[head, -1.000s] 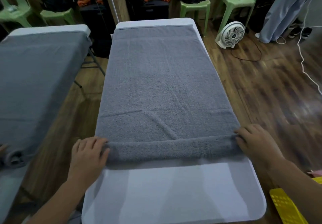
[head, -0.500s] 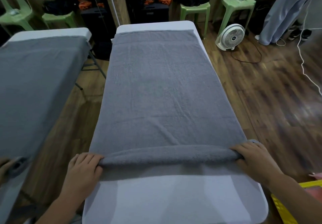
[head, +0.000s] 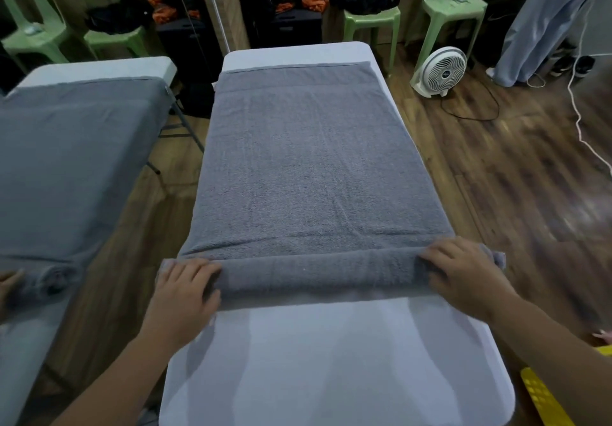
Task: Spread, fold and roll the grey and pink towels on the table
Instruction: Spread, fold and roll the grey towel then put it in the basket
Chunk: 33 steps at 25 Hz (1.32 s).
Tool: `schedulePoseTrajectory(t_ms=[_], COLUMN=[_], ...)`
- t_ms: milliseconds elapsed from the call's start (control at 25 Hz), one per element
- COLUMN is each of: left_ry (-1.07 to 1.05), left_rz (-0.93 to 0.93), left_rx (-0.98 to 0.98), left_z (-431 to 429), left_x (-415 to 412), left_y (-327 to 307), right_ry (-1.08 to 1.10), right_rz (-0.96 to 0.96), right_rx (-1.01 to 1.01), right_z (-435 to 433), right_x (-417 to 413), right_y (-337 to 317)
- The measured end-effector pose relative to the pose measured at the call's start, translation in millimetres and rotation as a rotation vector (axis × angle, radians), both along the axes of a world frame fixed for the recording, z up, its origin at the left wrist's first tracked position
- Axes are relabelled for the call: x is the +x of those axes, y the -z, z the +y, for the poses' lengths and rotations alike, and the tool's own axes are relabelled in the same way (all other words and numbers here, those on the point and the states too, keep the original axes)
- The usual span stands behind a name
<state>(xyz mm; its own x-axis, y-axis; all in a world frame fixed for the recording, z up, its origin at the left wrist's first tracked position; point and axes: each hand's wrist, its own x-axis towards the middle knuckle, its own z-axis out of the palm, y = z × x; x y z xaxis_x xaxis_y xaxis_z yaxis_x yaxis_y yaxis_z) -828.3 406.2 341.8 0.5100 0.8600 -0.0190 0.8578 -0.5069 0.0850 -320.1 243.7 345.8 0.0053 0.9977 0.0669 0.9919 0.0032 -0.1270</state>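
A grey towel [head: 314,177] lies spread lengthwise over the white table [head: 331,359]. Its near end is wound into a thick roll [head: 314,271] that runs across the table's width. My left hand [head: 182,293] presses on the roll's left end with fingers curled over the top. My right hand [head: 463,273] covers the right end the same way, and the roll's tip pokes out past it. The far part of the towel is flat, reaching almost to the far edge. No pink towel can be clearly made out.
At left is a second table with a grey towel [head: 66,160], perhaps a mirror image. A white fan [head: 440,71] and a white cable [head: 583,121] are on the wooden floor at right. A yellow basket [head: 543,399] sits near right. Green chairs [head: 371,21] line the back.
The roll has grown thicker and travelled away from me along the towel. Both hands moved forward with it, staying on its two ends.
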Motion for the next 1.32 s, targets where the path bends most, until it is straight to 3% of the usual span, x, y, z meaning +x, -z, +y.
schedulePoseTrajectory(t_ms=[200, 360, 520, 600, 720, 800, 960, 1120, 1320], left_ry=[-0.091, -0.080, -0.093, -0.147, -0.131, -0.053, -0.064, -0.071, -0.099], left_rz=[0.053, 0.050, 0.068, 0.024, 0.044, 0.050, 0.167, 0.143, 0.135], left_rx=[-0.100, -0.107, -0.220, -0.156, 0.085, 0.077, -0.075, -0.087, -0.194], left_z=[0.6, -14.0, -11.9, 1.8, 7.2, -1.8, -12.2, -9.4, -7.7], left_x=[-5.0, -19.7, -24.7, -16.5, -6.3, -3.0, -8.2, -14.1, -23.3], left_y=[8.8, 1.3, -8.9, -10.6, -8.6, -3.7, 6.5, 1.0, -5.0], right_ry=[0.212, 0.171, 0.181, 0.195, 0.109, -0.025, 0.001, 0.077, 0.031], right_rz=[-0.004, -0.018, 0.246, 0.242, 0.034, -0.012, -0.075, -0.037, 0.050], right_rx=[-0.133, -0.264, -0.531, -0.442, -0.100, 0.027, -0.129, -0.169, -0.443], right_z=[-11.7, -22.3, -13.8, 2.0, 9.8, -1.3, -18.5, -11.9, -6.7], right_x=[-3.0, 7.5, 20.4, 20.6, 5.9, -5.2, -4.9, -2.0, 5.9], right_y=[20.3, 6.2, -14.1, -14.2, -10.5, -6.0, 16.2, 12.7, -9.3])
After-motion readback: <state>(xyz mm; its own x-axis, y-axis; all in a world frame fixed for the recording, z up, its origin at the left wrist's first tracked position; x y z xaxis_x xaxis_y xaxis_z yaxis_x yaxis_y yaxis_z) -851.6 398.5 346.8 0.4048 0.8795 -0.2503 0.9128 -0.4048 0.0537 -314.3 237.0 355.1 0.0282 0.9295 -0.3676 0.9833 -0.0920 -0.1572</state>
